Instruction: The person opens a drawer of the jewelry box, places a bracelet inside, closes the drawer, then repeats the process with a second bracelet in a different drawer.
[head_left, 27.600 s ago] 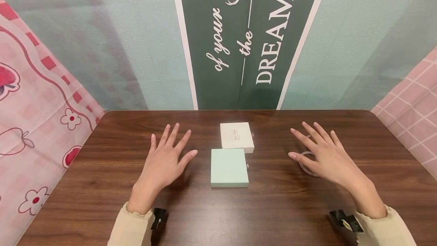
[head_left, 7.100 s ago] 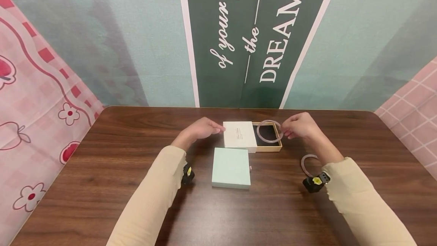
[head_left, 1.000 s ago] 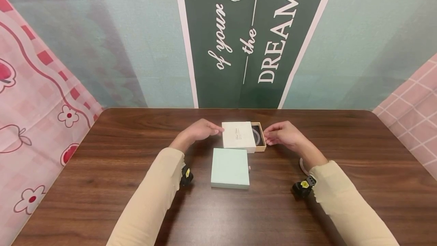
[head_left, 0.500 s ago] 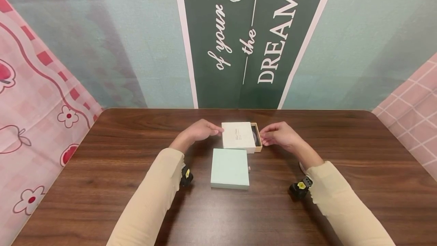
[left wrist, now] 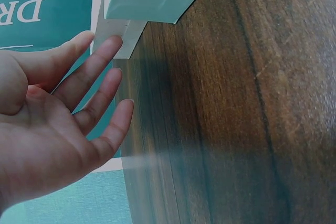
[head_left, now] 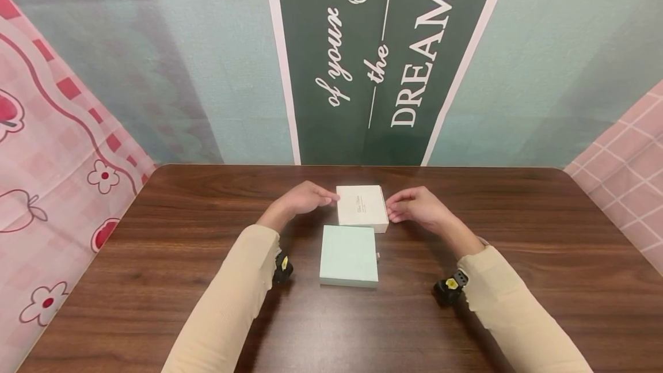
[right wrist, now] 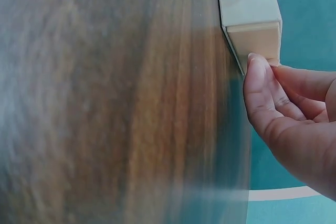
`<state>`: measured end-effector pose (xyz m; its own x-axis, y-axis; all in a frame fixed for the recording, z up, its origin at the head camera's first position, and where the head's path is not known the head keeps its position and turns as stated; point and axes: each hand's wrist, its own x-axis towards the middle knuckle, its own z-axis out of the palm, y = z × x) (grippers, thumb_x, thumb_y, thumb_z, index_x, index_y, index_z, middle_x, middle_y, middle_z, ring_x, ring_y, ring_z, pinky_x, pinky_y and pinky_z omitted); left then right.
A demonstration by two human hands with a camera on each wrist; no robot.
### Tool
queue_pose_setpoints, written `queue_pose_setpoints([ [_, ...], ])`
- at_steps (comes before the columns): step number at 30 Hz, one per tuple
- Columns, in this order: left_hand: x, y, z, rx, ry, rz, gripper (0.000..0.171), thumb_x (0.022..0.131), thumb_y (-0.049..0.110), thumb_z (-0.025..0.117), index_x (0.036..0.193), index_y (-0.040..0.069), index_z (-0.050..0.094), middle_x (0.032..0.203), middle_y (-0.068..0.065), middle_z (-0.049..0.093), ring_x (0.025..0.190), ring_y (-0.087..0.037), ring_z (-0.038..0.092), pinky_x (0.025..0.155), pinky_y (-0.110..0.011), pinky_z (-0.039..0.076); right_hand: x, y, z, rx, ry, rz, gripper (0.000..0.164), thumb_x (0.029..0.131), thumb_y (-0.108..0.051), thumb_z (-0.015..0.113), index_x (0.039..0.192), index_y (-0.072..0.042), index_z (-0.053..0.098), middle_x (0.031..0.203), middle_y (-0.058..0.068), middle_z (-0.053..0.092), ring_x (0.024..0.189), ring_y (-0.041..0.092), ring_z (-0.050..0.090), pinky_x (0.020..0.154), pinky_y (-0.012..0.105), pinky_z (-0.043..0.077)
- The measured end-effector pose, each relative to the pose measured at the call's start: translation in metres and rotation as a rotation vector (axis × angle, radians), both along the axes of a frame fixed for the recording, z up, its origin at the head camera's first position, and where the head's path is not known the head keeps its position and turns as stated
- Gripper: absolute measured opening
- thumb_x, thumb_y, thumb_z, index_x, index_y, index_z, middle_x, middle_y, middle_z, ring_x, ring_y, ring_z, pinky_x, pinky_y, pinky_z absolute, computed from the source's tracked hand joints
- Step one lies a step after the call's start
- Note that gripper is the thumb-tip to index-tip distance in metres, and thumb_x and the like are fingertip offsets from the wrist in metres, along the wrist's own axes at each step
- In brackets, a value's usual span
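A white drawer-style gift box (head_left: pixel 361 206) lies near the back of the table, its tray slid almost fully into the sleeve. My left hand (head_left: pixel 304 197) touches the sleeve's left side with its fingertips; the left wrist view shows its fingers (left wrist: pixel 107 85) spread and slightly bent. At the opposite end, my right hand (head_left: pixel 418 207) presses its fingertips against the tray's tan end face (right wrist: pixel 254 43). The bangle inside the box is now hidden. Right in front of the white box sits a mint-green box (head_left: pixel 349 255) with a small pull tab on its right side.
A second bangle (head_left: pixel 484 240) shows only as a sliver behind my right forearm. Dark camera mounts (head_left: pixel 448 289) hang under both wrists, close over the wooden table (head_left: pixel 393 327). A printed cloth (head_left: pixel 233 73) hangs behind the table's back edge.
Earlier my right hand held a bangle over the pulled-out tray. Over the last second it has moved left, sliding the tray with the bangle into the sleeve. My left hand has stayed put.
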<state>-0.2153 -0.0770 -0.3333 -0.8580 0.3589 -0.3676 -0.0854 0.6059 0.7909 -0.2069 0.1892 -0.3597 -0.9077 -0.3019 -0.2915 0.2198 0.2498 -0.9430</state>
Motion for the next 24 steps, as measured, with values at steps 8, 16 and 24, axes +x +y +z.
queue_pose_setpoints([
  [8, 0.0006, 0.0004, 0.0008, -0.001, -0.003, -0.001, 0.026, 0.092, 0.010, 0.052, 0.116, 0.011, 0.064, 0.111, -0.005, 0.064, 0.114, -0.020, 0.052, 0.101, -0.042, 0.032, 0.0005, -0.0008, 0.0000, -0.007, -0.005, 0.009, 0.024, 0.088, 0.005, 0.054, 0.108, 0.019, 0.053, 0.083, 0.015, 0.063, 0.073, 0.022, 0.062, 0.073, 0.033, 0.052],
  [16, 0.0014, -0.0005, 0.0009, 0.005, -0.004, 0.003, 0.026, 0.093, 0.011, 0.051, 0.116, 0.011, 0.064, 0.111, -0.005, 0.064, 0.115, -0.021, 0.051, 0.101, -0.043, 0.031, 0.0017, 0.0008, 0.0041, 0.013, -0.010, 0.033, 0.025, 0.087, 0.003, 0.056, 0.109, 0.016, 0.055, 0.087, 0.017, 0.064, 0.076, 0.023, 0.064, 0.076, 0.036, 0.051],
  [24, 0.0029, -0.0004, 0.0010, 0.009, -0.007, 0.004, 0.026, 0.093, 0.011, 0.051, 0.116, 0.011, 0.064, 0.111, -0.005, 0.064, 0.115, -0.021, 0.051, 0.102, -0.043, 0.030, 0.0034, 0.0016, 0.0063, 0.005, -0.010, 0.052, 0.025, 0.088, 0.003, 0.055, 0.109, 0.016, 0.054, 0.088, 0.017, 0.064, 0.077, 0.024, 0.064, 0.076, 0.036, 0.051],
])
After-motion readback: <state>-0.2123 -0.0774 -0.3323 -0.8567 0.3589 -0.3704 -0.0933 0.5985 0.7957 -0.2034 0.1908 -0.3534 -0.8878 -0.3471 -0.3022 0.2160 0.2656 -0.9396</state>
